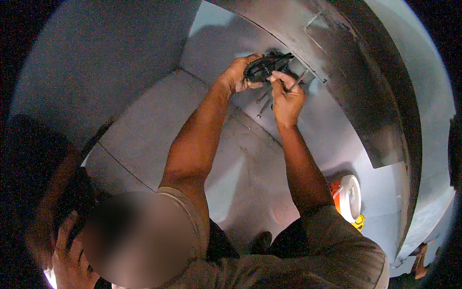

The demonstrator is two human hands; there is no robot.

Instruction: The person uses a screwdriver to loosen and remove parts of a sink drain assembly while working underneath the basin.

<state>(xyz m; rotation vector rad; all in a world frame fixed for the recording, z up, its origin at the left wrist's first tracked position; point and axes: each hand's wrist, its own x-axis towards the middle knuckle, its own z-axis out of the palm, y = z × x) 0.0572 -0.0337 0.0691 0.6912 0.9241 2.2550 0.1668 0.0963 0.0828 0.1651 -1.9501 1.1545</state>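
My left hand (237, 76) grips a dark, rounded part (259, 70) from its left side, with the thumb and fingers around its edge. The part looks black with ribs or openings, but its exact kind is unclear. My right hand (288, 100) is closed beside it, with the fingertips at the part's right side. A thin metal rod-like tool (301, 79) sticks out of the right hand toward the upper right. Just below the part, a slender metal rod (262, 110) with a rounded end shows against the pale surface. The far side of the part is in shadow.
A curved dark metal panel (356, 86) arches over the right side. A white-lidded orange bucket (353, 197) stands by my right elbow, with a yellow item (358, 222) beside it. Grey walls (125, 58) rise on the left. Another person's hand (70, 245) is at lower left.
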